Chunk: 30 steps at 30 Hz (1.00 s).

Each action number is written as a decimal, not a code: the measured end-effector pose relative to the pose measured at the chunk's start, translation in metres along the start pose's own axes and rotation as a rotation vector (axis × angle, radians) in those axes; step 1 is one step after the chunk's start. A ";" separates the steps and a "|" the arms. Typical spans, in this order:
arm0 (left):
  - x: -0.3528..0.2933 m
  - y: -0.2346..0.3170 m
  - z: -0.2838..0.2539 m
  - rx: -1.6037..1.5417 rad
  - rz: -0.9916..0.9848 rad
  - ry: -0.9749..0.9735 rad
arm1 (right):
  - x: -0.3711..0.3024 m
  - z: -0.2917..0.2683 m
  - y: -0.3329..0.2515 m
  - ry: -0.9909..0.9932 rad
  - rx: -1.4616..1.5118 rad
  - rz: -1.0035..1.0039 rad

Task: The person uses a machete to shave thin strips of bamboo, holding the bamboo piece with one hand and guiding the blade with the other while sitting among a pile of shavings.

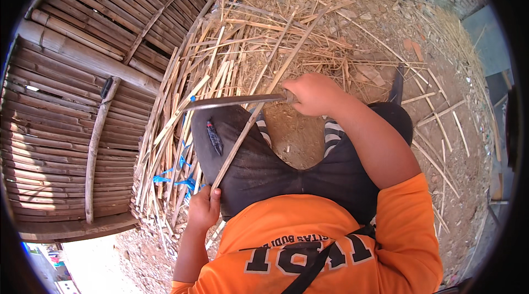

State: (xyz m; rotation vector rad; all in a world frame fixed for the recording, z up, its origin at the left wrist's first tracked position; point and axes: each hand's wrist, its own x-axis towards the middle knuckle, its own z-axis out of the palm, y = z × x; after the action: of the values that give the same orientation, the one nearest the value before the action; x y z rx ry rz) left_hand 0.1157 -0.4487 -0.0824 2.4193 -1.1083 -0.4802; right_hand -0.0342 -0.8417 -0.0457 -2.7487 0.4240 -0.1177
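While the woven bamboo wall (71,101) filled the person's left side, its flattened slats dry and ridged and grey-brown, a heap of split bamboo strips (220,68) lay fanned across the dirt ground (386,35) ahead, pale yellow, stiff and splintery. Against that litter the person sat in dark shorts (264,167) and an orange shirt (341,239).

One long bamboo strip (248,123) mattered most: its axis ran on a diagonal from low near the left hip up and away toward the heap, crossing over the left thigh. The left hand (204,208) was curled closed around its near, lower end, so the strip stretched forward and to the right from that grip. The right hand (314,94) sat further out, fist closed on the handle of a long knife (237,101), whose dull grey metal blade lay nearly level and pointed to the person's left, meeting the strip crosswise (blade and strip appeared to touch where they crossed). The right hand was the nearer one to that crossing.

Smaller still, scraps of blue plastic twine (179,178) lay among the strips by the left knee.
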 end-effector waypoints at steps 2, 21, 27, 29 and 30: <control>0.000 -0.004 -0.003 -0.025 0.015 -0.010 | 0.001 -0.003 -0.012 -0.052 -0.069 -0.114; -0.001 -0.016 0.002 -0.149 0.016 -0.027 | 0.012 -0.008 0.006 -0.058 -0.017 0.066; -0.001 0.000 -0.007 -0.092 0.004 -0.037 | 0.012 -0.003 0.086 0.334 0.198 0.385; 0.000 -0.002 -0.011 -0.136 -0.034 -0.079 | 0.005 -0.009 0.064 0.187 0.180 0.346; 0.001 -0.003 -0.011 -0.184 -0.050 -0.106 | 0.003 -0.003 0.054 0.184 0.156 0.265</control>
State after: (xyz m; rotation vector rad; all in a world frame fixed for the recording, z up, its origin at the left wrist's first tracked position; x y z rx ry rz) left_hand 0.1235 -0.4446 -0.0751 2.2880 -1.0004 -0.7021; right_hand -0.0468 -0.8915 -0.0625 -2.5110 0.7891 -0.3220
